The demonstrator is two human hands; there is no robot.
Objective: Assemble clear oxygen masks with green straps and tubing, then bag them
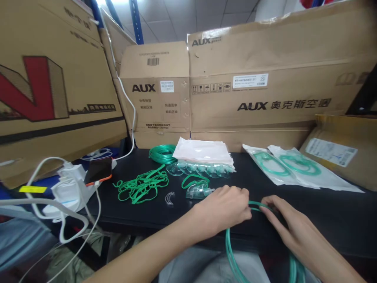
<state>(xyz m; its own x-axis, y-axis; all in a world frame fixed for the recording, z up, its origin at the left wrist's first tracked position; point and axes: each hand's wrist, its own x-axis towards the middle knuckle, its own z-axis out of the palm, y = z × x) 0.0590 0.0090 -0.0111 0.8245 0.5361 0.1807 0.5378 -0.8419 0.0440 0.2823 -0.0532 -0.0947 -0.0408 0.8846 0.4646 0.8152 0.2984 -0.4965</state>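
My left hand (225, 210) is closed in a pinch on a length of green tubing (231, 251) at the near edge of the black table (324, 214). My right hand (290, 224) curls its fingers over the same tubing just to the right. The tubing loops down off the table toward my lap. A clear mask with a green strap (198, 188) lies just beyond my left hand. A row of clear masks (200, 169) sits under a stack of plastic bags (203, 152).
A tangle of green elastic straps (141, 186) and a green tubing coil (161, 153) lie left of centre. Two sealed packs with green tubing (291, 169) lie at right. A phone (98, 169), white chargers and cables sit at left. Cardboard boxes (265, 90) wall the back.
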